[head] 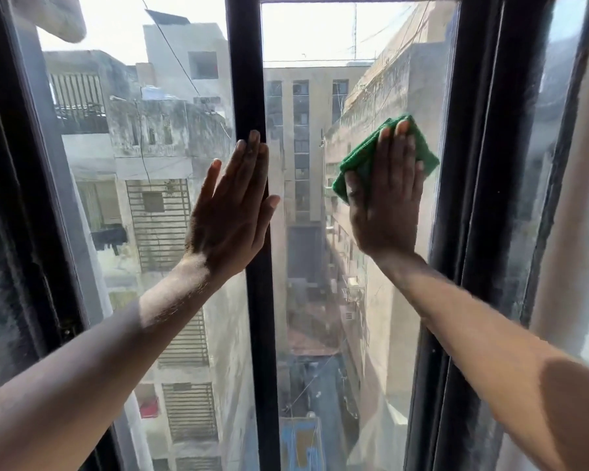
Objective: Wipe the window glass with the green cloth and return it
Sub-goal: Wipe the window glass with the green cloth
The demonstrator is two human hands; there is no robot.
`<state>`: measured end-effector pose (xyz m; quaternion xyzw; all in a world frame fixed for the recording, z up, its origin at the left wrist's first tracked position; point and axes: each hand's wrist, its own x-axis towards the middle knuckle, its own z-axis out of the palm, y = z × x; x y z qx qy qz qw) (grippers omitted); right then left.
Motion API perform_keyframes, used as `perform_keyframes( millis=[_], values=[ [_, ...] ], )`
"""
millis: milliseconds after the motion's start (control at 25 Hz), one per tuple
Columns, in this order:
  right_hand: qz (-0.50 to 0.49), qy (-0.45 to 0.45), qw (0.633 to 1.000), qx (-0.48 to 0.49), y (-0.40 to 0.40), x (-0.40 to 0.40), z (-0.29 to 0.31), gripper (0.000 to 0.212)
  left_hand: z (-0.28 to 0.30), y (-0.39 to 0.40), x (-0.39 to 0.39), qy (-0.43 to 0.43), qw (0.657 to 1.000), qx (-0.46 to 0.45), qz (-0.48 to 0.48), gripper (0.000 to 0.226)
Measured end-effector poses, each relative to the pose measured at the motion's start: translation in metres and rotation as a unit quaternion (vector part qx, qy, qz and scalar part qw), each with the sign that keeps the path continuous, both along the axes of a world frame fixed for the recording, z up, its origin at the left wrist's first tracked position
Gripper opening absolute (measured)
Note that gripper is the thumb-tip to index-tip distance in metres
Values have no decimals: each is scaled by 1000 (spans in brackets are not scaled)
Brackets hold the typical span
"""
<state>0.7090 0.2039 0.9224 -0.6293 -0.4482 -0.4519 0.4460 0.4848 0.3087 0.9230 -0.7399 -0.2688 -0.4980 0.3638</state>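
Head: left hand (228,215) against frame bar (259,317), buildings (170,147) beyond.

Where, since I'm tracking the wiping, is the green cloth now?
In the head view, the green cloth is pressed against the right glass pane under the right hand, right of the black centre frame bar.
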Motion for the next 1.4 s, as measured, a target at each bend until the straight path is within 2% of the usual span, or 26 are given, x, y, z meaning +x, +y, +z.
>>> perform_keyframes(
  millis=[40,80,160,240,280,360,440,480,520,560,640,720,760,800,960,1000,1040,1080,1120,1200,1240,1280,1320,1360,1400],
  values=[
    [0,16,1000,6,4,-8,-16,79,1,0,-1,-1,1000,-3,-3,67],
    [0,-29,999,-37,6,-10,-53,78,0,0,0,-3,1000,-1,-6,67],
    [8,-197,964,-178,-9,-21,-137,75,-2,0,1,-4,1000,9,-5,67],
    [-3,-284,933,-221,-22,-3,-160,78,-1,-2,1,-10,1000,14,-4,67],
    [-4,-264,943,-203,-19,5,-143,81,-1,-3,-1,-10,1000,11,-10,67],
    [-7,-98,991,-89,-5,8,-68,83,-2,-3,-1,-8,1000,2,-18,67],
    [-20,77,995,55,10,-1,7,83,-3,-2,0,-12,1000,2,-16,66],
    [-29,117,988,98,17,-9,15,82,-3,-2,2,-16,1000,3,-19,66],
    [-36,122,987,103,20,-19,-1,81,-3,-3,3,-20,1000,3,-21,66],
    [-31,98,993,66,20,-24,-43,82,-4,-3,3,-23,999,4,-21,66],
    [-25,22,997,-73,2,-35,-163,85,-5,-2,4,-25,999,10,-21,66],
    [-35,-50,988,-145,-20,-27,-238,88,-3,0,3,-23,999,10,-24,66],
    [-34,-67,984,-161,-22,-14,-231,89,-3,0,2,-22,999,10,-26,67],
    [-22,-82,984,-159,-16,-5,-196,90,-4,0,1,-21,999,10,-27,67],
    [-13,-95,995,-19,16,-18,56,86,-5,-1,7,-31,999,-1,-38,67],
    [-38,-78,996,20,21,-31,92,83,-6,0,8,-37,998,-1,-41,66],
    [-50,-57,996,45,27,-40,98,80,-6,0,10,-43,998,1,-44,65],
    [-45,-71,996,31,32,-45,77,78,-7,1,10,-49,998,2,-44,65],
    [-39,-116,992,-31,31,-49,32,77,-8,0,11,-59,997,1,-45,64],
    [-29,-261,947,-186,6,-39,-72,77,-8,-2,13,-66,997,-4,-50,64],
    [-37,-323,917,-233,-12,-21,-101,76,-8,-3,12,-61,997,-7,-54,65],
    [-39,-347,905,-245,-22,3,-109,76,-8,-5,11,-55,997,-11,-58,65],
    [-40,-323,917,-230,-27,23,-102,76,-7,-6,10,-52,997,-16,-59,65],
    [-38,-242,953,-180,-27,36,-87,76,-6,-7,8,-50,997,-20,-58,65],
    [-38,-122,986,-106,-23,39,-71,77,-6,-7,7,-47,997,-20,-57,65]
  ],
)
